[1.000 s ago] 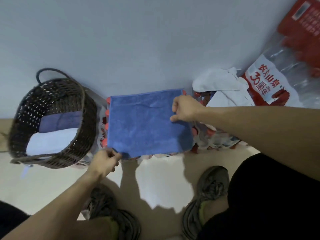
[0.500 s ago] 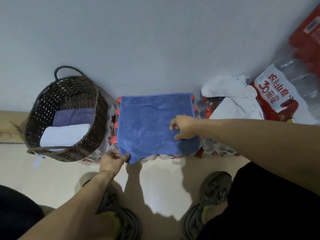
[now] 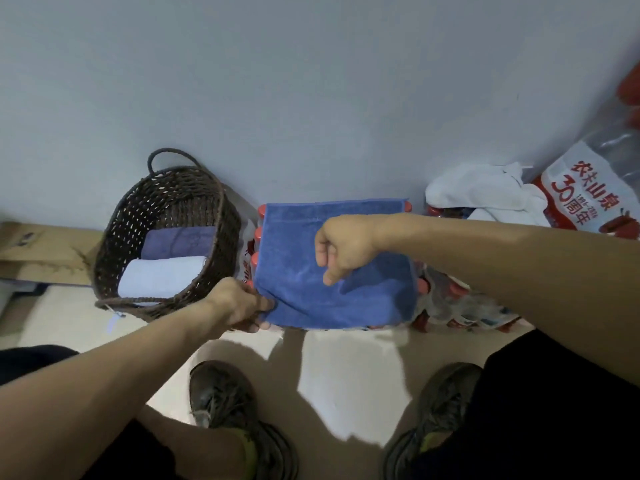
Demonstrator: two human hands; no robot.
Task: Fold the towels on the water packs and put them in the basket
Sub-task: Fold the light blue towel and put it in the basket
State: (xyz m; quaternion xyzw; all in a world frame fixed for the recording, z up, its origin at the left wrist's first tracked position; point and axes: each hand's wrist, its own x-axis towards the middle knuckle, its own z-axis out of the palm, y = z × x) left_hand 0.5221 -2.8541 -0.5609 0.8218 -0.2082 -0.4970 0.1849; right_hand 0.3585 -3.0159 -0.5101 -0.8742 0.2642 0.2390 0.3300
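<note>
Blue towel (image 3: 332, 271) spread flat atop the water packs (image 3: 450, 299) against the wall, just right of the wicker basket (image 3: 166, 202). Near-left corner of the towel pinched in the left hand (image 3: 239, 306), grip closed on the fabric at the pack's front edge. Right hand (image 3: 343, 247) over the towel's middle, fingers curled down, seemingly pinching a raised fold. Two folded towels (image 3: 166, 265) lying in the basket. White towels (image 3: 485, 195) heaped on the packs to the right.
</note>
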